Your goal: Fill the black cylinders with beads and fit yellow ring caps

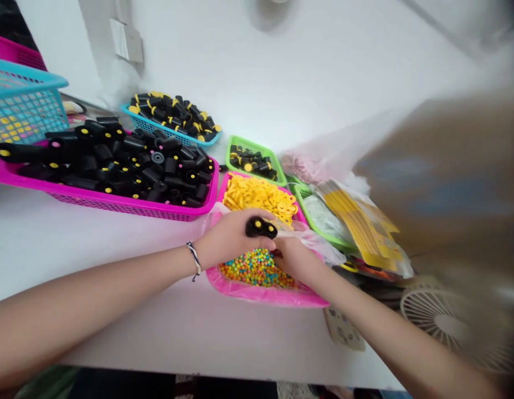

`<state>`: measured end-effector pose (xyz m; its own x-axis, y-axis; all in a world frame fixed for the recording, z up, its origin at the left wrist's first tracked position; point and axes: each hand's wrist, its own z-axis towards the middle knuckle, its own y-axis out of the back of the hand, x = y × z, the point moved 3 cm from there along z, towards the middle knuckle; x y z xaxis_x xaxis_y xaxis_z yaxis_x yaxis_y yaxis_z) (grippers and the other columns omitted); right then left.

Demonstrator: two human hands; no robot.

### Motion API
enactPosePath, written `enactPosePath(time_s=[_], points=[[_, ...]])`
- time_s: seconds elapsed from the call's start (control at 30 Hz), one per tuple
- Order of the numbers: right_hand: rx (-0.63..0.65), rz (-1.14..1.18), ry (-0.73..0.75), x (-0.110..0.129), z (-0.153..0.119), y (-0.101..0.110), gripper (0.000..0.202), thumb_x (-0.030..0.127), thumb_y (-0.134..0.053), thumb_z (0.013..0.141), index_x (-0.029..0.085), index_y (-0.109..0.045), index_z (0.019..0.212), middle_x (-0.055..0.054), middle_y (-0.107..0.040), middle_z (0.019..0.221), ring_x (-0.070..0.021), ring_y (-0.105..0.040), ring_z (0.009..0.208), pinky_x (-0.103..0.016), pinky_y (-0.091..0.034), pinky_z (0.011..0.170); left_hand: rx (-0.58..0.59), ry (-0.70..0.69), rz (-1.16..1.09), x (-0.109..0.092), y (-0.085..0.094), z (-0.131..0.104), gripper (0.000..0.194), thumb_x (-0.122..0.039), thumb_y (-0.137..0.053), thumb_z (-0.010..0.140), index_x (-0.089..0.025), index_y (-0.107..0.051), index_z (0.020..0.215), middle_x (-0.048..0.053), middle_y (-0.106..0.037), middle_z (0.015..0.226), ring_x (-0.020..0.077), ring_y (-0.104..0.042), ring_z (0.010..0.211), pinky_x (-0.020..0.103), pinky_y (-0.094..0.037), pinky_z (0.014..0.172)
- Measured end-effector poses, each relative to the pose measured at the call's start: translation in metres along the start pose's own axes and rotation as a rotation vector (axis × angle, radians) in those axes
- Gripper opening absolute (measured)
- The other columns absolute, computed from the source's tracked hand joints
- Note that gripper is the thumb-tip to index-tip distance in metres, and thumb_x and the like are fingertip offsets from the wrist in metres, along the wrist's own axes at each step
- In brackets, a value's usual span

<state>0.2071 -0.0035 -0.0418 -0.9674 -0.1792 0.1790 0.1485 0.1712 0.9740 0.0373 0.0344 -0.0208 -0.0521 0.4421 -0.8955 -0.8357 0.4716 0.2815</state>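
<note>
My left hand [230, 238], with a braided bracelet at its wrist, is closed around black plastic tube pieces [261, 227] that show yellow round spots on their ends. Close against it, my right hand [294, 257] is curled over the bead basket, its fingertips mostly hidden; what they pinch I cannot make out. Small multicoloured beads [255, 269] fill the plastic-lined pink basket [240, 291] below both hands. Just behind the hands, flat yellow plastic pieces [261, 197] with ring-shaped ends are heaped in another pink basket.
Left stands a large magenta basket [169, 211] heaped with black tube pieces. Behind are a blue basket [149, 123] and a small green basket [236, 145] of similar pieces. Yellow cards [356, 227] lean at right, near a fan [443, 321]. A blue basket [32, 83] stands far left.
</note>
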Motion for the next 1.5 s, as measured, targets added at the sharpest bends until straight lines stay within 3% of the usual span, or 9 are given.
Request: enactPosePath(time_s=[0.13, 0.23, 0.37, 0.5, 0.6, 0.87, 0.97, 1.27, 1.5], points=[[-0.022, 0.101, 0.057, 0.004, 0.000, -0.001, 0.018, 0.001, -0.045, 0.061, 0.017, -0.054, 0.057, 0.002, -0.053, 0.055, -0.0118, -0.047, 0.055, -0.023, -0.028, 0.051, 0.019, -0.018, -0.010, 0.003, -0.001, 0.000, 0.037, -0.036, -0.075, 0.066, -0.024, -0.066, 0.100, 0.001, -0.070, 0.105, 0.0216, -0.062, 0.101, 0.033, -0.043, 0.093], [-0.016, 0.220, 0.076, 0.011, 0.001, -0.003, 0.017, 0.002, -0.046, 0.060, 0.017, -0.055, 0.058, 0.002, -0.056, 0.060, -0.0130, -0.050, 0.061, -0.023, -0.032, 0.054, 0.014, -0.006, -0.006, 0.004, -0.001, 0.000, 0.037, -0.035, -0.075, 0.066, -0.024, -0.066, 0.100, 0.001, -0.070, 0.105, 0.0214, -0.062, 0.101, 0.032, -0.043, 0.092], [0.006, 0.400, 0.065, 0.014, 0.001, -0.005, 0.024, 0.002, -0.051, 0.059, 0.018, -0.063, 0.072, 0.002, -0.064, 0.076, -0.0158, -0.057, 0.078, -0.024, -0.042, 0.069, -0.008, -0.007, 0.014, 0.004, -0.001, 0.000, 0.037, -0.035, -0.073, 0.069, -0.024, -0.065, 0.103, 0.000, -0.069, 0.106, 0.0207, -0.062, 0.102, 0.032, -0.043, 0.093], [0.033, 0.582, -0.023, 0.007, -0.003, -0.004, 0.023, 0.015, -0.062, 0.066, 0.017, -0.069, 0.088, 0.000, -0.068, 0.085, -0.0168, -0.060, 0.080, -0.028, -0.047, 0.071, -0.022, 0.026, 0.001, 0.003, -0.001, 0.001, 0.042, -0.033, -0.072, 0.070, -0.024, -0.063, 0.110, 0.001, -0.068, 0.112, 0.0214, -0.060, 0.107, 0.033, -0.042, 0.096], [0.030, 0.708, -0.071, 0.002, -0.012, 0.004, 0.028, 0.027, -0.069, 0.067, 0.015, -0.070, 0.092, -0.002, -0.069, 0.088, -0.0164, -0.061, 0.080, -0.028, -0.048, 0.070, -0.012, 0.029, -0.013, 0.002, -0.001, 0.001, 0.037, -0.031, -0.073, 0.068, -0.023, -0.066, 0.103, 0.001, -0.069, 0.107, 0.0222, -0.061, 0.103, 0.034, -0.043, 0.094], [-0.118, 0.855, -0.129, -0.008, -0.030, 0.038, 0.026, 0.032, -0.071, 0.067, 0.017, -0.072, 0.088, -0.003, -0.072, 0.084, -0.0145, -0.064, 0.074, -0.030, -0.051, 0.073, 0.159, 0.000, 0.088, 0.006, -0.005, -0.001, 0.033, -0.032, -0.075, 0.067, -0.028, -0.069, 0.098, -0.003, -0.072, 0.098, 0.0210, -0.065, 0.094, 0.029, -0.046, 0.082], [-0.189, 0.747, -0.063, -0.001, -0.030, 0.047, 0.025, 0.030, -0.068, 0.071, 0.017, -0.071, 0.092, -0.005, -0.073, 0.086, -0.0167, -0.066, 0.078, -0.032, -0.052, 0.075, 0.186, -0.016, 0.138, 0.008, -0.007, -0.001, 0.035, -0.037, -0.075, 0.066, -0.030, -0.068, 0.100, -0.004, -0.073, 0.096, 0.0214, -0.066, 0.093, 0.029, -0.046, 0.079], [-0.471, -0.028, 0.204, 0.028, -0.038, 0.067, 0.021, 0.011, -0.053, 0.081, 0.016, -0.068, 0.095, -0.008, -0.071, 0.090, -0.0172, -0.066, 0.076, -0.029, -0.052, 0.072, 0.179, -0.021, 0.189, 0.008, -0.008, -0.001, 0.037, -0.043, -0.075, 0.065, -0.027, -0.067, 0.098, -0.003, -0.073, 0.095, 0.0220, -0.066, 0.092, 0.028, -0.045, 0.077], [-0.523, -0.278, 0.327, 0.034, -0.044, 0.067, 0.034, 0.002, -0.046, 0.081, 0.014, -0.062, 0.108, -0.010, -0.066, 0.103, -0.0178, -0.064, 0.086, -0.027, -0.052, 0.075, 0.210, 0.007, 0.217, 0.004, -0.006, -0.001, 0.037, -0.037, -0.076, 0.065, -0.026, -0.065, 0.098, -0.004, -0.072, 0.095, 0.0188, -0.065, 0.091, 0.026, -0.045, 0.076]])
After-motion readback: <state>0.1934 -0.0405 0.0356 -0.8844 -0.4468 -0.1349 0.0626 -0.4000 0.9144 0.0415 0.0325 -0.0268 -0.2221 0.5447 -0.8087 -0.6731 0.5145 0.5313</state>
